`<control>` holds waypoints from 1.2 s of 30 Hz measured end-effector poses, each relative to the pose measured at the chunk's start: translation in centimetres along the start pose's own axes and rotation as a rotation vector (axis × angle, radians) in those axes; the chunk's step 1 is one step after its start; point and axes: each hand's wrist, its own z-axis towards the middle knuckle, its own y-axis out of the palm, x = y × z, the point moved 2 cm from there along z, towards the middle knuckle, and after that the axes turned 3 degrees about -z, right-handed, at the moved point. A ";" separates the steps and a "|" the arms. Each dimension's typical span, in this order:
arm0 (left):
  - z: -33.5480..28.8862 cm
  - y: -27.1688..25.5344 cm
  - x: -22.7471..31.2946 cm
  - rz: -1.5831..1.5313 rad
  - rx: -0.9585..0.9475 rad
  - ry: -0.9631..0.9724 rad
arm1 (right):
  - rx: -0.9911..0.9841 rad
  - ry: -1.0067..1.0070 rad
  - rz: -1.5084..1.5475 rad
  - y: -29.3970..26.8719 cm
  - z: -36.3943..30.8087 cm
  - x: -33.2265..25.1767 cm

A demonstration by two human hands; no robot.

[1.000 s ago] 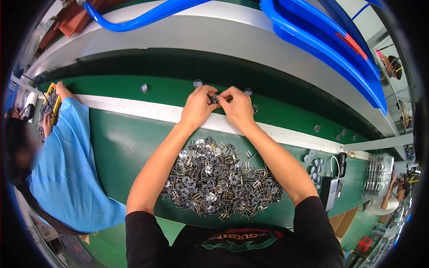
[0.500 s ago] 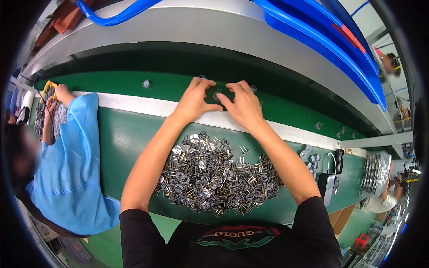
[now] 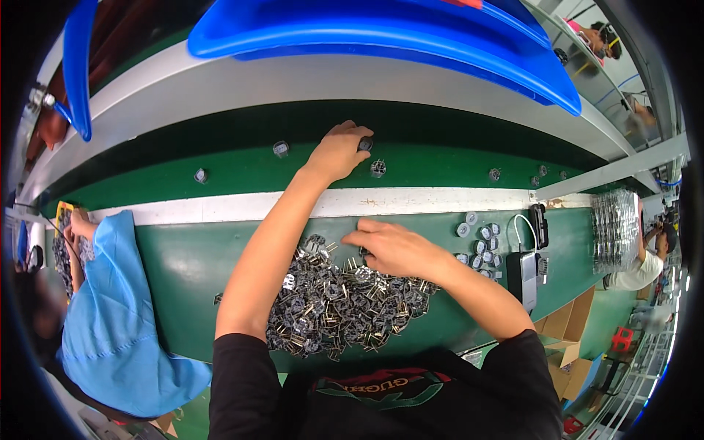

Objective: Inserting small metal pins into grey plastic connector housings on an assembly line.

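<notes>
Green bench (image 3: 191, 257): heap of dark pronged parts (image 3: 345, 312) at lower centre; small round grey pieces (image 3: 480, 248) right of centre, boxy device (image 3: 522, 279) near them; clear plastic stack (image 3: 614, 231), far right.

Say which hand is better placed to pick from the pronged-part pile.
Right, likely: the right hand is at the pile, while the left hand holds a dark round part beyond the white strip.

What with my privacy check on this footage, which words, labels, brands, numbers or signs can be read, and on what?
Shirt: gold lettering across the chest; printed words are not copied here.
Pile: any marks too small to read.
Caps: any marks too small to read.
Device: no text legible.
Bin: red patch at the picture's top edge, no text legible.
</notes>
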 end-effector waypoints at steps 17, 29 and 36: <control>0.2 1.6 4.0 0.052 0.267 0.030 | 0.861 0.285 0.021 -7.1 4.7 11.6; 1.4 3.0 5.2 -0.017 0.233 -0.002 | 0.739 0.434 -0.113 -6.5 4.5 12.2; 1.9 3.6 6.0 -0.005 0.207 0.020 | 0.650 0.539 -0.156 -7.6 3.7 12.3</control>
